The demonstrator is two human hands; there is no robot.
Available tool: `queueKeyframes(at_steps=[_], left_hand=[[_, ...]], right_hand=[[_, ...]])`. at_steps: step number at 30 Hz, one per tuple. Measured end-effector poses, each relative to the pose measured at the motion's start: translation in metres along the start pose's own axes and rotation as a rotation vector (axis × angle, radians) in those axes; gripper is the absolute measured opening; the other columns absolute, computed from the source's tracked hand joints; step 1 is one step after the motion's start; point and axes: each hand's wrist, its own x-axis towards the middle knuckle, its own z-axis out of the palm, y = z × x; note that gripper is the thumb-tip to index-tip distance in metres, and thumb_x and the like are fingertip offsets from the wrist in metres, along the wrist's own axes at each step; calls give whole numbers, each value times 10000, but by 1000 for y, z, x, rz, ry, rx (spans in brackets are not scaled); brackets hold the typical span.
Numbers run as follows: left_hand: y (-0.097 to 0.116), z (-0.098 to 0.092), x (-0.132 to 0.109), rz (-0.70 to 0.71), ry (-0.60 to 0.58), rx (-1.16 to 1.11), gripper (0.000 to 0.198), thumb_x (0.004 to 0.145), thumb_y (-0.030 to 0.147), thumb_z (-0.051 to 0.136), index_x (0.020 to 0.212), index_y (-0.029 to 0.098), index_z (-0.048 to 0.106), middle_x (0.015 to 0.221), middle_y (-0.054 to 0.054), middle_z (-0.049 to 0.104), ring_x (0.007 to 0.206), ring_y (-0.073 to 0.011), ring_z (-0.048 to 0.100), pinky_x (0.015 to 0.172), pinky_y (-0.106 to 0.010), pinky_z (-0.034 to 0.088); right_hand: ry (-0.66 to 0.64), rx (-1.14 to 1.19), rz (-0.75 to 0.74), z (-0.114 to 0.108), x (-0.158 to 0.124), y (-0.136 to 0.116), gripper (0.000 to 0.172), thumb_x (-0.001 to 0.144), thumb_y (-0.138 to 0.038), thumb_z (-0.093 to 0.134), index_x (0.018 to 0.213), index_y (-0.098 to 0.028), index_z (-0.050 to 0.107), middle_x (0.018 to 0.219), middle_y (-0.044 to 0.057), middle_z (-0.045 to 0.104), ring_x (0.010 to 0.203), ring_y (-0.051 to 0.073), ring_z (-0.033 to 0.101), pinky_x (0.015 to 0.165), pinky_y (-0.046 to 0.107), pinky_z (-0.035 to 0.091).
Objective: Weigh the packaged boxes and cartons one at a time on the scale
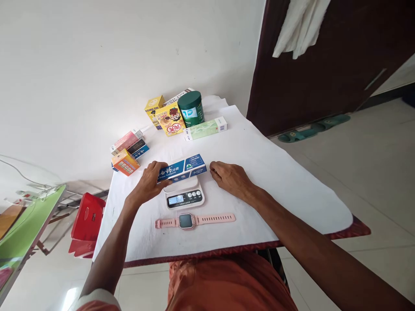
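Note:
A blue toothpaste box (183,168) lies over the pan of a white digital kitchen scale (201,199), whose lit display shows digits that look like 362. My left hand (149,181) grips the box's left end, fingers on top and thumb along the front edge. Just off the box's right end is my right hand (231,179), its fingers curled together with nothing visible in them and a small gap to the box. In front of the scale, a smartwatch (186,220) with a pink strap lies stretched out flat, face up.
Toward the wall stand yellow boxes (171,121), a dark green canister (191,110) and a light green box (206,129). An orange box (126,163) and a pink box (127,141) sit at the left edge of the white-covered table (285,194). A red chair (87,218) is beside it.

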Motion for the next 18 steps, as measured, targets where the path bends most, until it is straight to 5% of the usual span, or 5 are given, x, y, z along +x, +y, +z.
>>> queueKeyframes(at_steps=[6,18], left_hand=[[9,-1,-2,-30,59,-16,705,969,593,673,1542,274,415,1450,-153,545,1376,-350,543,1136,-554,464],[25,11,11,-62,-21,119,577,961,448,725,1448,229,508,1345,-138,629,1289,-348,589,1093,-531,457]], right_hand=[[34,16,-26,8,0,6,261,1056,-196,413,1033,-175,672,996,85,763,766,202,672,598,301,296],[100,54,-62,15,-1,10,277,1050,-244,398,983,-194,663,904,75,745,687,202,642,582,301,327]])
